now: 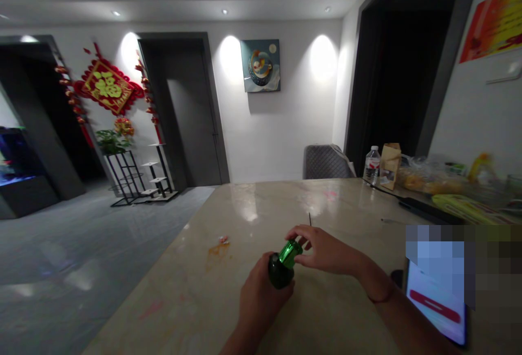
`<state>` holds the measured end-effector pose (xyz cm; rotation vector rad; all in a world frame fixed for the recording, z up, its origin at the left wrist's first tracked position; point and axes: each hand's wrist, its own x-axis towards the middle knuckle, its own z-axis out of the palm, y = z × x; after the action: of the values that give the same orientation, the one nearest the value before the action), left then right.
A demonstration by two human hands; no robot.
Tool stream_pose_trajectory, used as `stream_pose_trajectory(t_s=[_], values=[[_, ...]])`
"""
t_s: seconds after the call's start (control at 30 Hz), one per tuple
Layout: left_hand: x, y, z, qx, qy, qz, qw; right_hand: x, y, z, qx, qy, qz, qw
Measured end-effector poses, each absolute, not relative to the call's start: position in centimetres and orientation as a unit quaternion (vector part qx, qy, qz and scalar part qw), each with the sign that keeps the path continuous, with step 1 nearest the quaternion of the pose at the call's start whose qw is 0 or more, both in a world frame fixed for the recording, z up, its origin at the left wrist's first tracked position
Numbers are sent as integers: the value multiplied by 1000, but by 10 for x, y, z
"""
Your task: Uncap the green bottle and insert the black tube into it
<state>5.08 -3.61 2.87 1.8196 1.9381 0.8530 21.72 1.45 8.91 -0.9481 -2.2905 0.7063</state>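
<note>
Green bottle [280, 271] between stain [218, 251] and phone [436, 306]

Left hand [261, 300] cups green bottle [277, 272]; right hand [326, 250] pinches green cap [291, 254].

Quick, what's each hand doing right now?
Left hand: closed, holding the green bottle.
Right hand: closed on the bottle's shiny green top.
</note>
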Motion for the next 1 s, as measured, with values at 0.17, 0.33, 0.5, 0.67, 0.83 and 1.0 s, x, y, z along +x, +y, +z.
stream_pose_trajectory(t_s=[0.17, 0.33, 0.5, 0.67, 0.83, 1.0], values=[[51, -37, 30, 637, 685, 307, 176, 216, 14, 88, -361, -858, 247, 271], [51, -36, 27, 640, 681, 313, 169, 218, 16, 87, -362, -857, 247, 271], [50, -34, 25, 640, 683, 313, 162, 219, 16, 85, -362, -852, 255, 280], [51, -35, 27, 637, 678, 336, 146, 219, 15, 89, -351, -850, 270, 285], [52, -34, 27, 633, 673, 354, 146, 212, 11, 93, -402, -833, 271, 268], [52, -34, 28, 634, 676, 347, 142, 205, 9, 91, -465, -825, 211, 243]])
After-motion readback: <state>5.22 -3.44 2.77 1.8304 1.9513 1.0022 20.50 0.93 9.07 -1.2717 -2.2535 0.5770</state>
